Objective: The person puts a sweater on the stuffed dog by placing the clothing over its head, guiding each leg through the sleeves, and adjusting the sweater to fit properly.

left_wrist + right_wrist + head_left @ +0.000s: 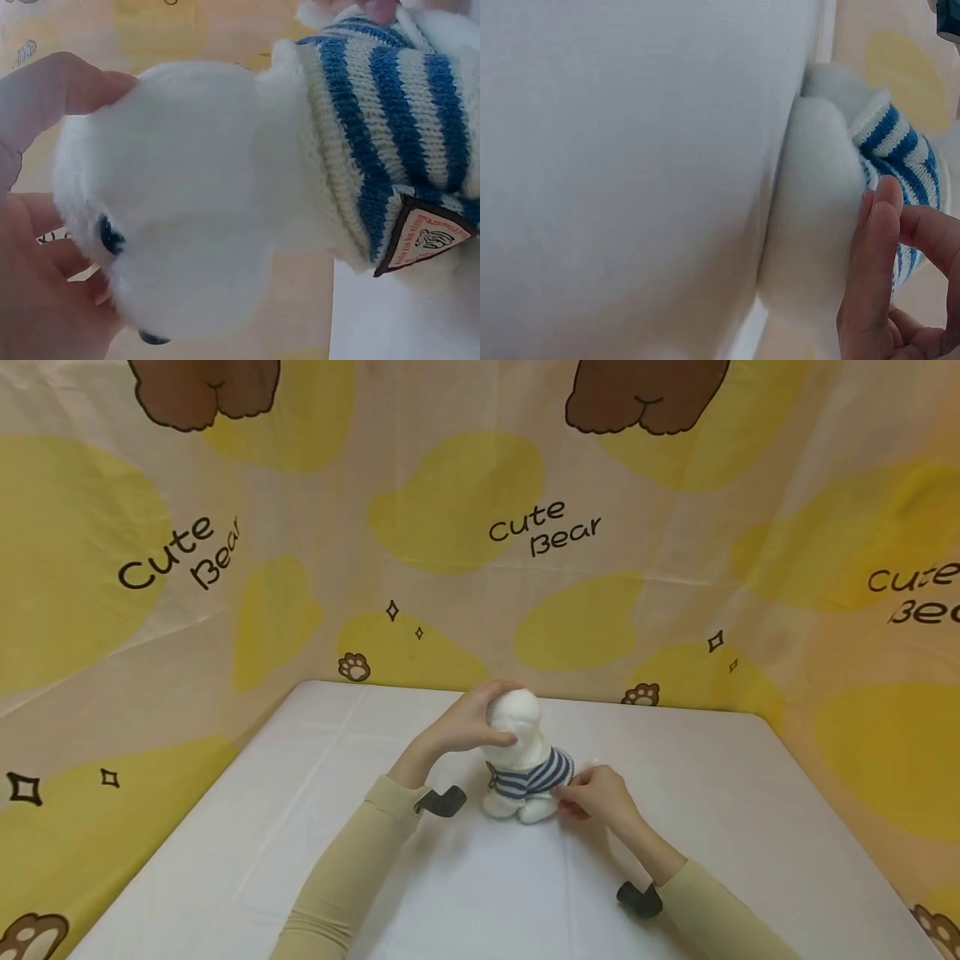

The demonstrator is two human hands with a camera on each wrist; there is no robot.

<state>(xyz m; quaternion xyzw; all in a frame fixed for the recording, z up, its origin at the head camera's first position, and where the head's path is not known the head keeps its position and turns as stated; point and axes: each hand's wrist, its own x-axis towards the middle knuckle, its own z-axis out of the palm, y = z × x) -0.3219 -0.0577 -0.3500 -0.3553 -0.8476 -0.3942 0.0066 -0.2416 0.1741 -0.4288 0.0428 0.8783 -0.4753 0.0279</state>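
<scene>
A white plush toy (514, 710) in a blue-and-white striped knit sweater (551, 770) sits upright on the table (667, 760). My left hand (467, 718) grips its head from the left, thumb across the front and fingers around the back. Dark eye and nose details show on the fluffy head (180, 157) in the left wrist view, and a triangular patch (429, 238) is on the sweater. At the toy's lower right, my right hand (603, 795) pinches the sweater's edge between thumb and fingers. The right wrist view has these fingertips (887, 202) right over the stripes, beside a white leg (814, 202).
A white cloth covers the table. Behind it and along both sides hangs a yellow-and-cream curtain (450, 527) with bear prints and lettering. Black camera mounts (442, 802) are strapped at both wrists, over beige sleeves (348, 860).
</scene>
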